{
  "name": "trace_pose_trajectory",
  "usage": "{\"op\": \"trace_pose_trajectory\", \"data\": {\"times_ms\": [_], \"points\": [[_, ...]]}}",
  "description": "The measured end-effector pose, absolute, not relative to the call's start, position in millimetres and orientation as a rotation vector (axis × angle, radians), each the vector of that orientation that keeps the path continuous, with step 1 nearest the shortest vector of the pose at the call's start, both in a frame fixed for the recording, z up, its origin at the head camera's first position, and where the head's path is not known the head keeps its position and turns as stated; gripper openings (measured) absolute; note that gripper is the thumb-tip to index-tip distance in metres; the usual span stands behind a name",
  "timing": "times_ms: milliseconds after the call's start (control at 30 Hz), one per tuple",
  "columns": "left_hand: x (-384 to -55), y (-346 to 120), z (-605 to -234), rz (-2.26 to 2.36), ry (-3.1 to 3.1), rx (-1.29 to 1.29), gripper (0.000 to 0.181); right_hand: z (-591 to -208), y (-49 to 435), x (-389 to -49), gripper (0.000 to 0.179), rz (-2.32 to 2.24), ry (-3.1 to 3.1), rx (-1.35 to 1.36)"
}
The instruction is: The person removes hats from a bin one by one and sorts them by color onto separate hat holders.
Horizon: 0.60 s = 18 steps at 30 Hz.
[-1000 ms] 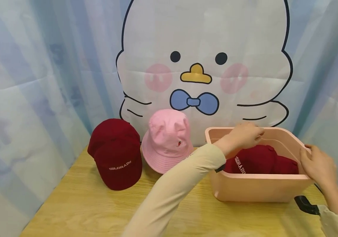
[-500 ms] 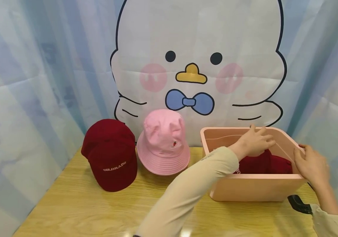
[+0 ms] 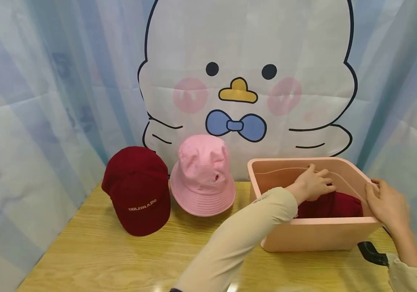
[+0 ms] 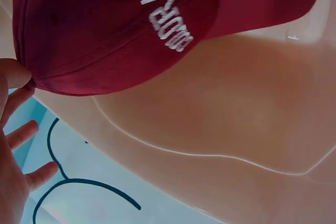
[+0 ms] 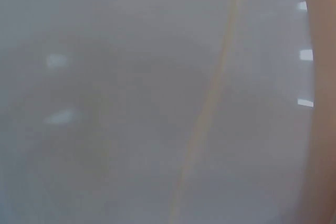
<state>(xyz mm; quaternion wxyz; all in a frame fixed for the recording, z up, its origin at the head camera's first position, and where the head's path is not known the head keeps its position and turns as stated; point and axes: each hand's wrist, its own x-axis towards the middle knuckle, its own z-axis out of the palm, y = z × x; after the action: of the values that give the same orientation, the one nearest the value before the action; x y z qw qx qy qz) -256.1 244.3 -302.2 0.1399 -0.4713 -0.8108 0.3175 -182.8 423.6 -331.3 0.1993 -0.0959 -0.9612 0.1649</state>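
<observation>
Visibly pinched cap (image 4: 110, 30), left wrist only

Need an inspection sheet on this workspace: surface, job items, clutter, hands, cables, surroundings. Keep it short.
Surface: wood-grain table, bright glints at the near edge.
Job items: pink bin upright on the table; dark red cap with white lettering inside it.
Clutter: no scraps seen; a second red cap reading COLORADO and a pink bucket hat stand left of the bin.
Left hand: reaches into the bin, pinching the cap's edge.
Right hand: grips the bin's right rim.
Cables: none identifiable; thin dark line by the right wrist, too small to tell.
Surroundings: pale blue patterned curtains; white cartoon figure with blue bow tie behind.
</observation>
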Motion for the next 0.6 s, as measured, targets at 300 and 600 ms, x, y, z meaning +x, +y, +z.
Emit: {"op": "trace_pose_trajectory", "data": {"times_ms": [300, 600], "points": [[-252.4, 242.0, -295.4, 0.848, -2.255, -1.446, 0.040, -329.7, 421.9, -183.4, 0.055, 0.483, -2.696, -0.279], [-242.1, 234.5, -278.1, 0.835, -2.199, -1.418, 0.040, -331.1, 421.3, -182.8, 0.060, 0.439, -2.729, -0.361]]}}
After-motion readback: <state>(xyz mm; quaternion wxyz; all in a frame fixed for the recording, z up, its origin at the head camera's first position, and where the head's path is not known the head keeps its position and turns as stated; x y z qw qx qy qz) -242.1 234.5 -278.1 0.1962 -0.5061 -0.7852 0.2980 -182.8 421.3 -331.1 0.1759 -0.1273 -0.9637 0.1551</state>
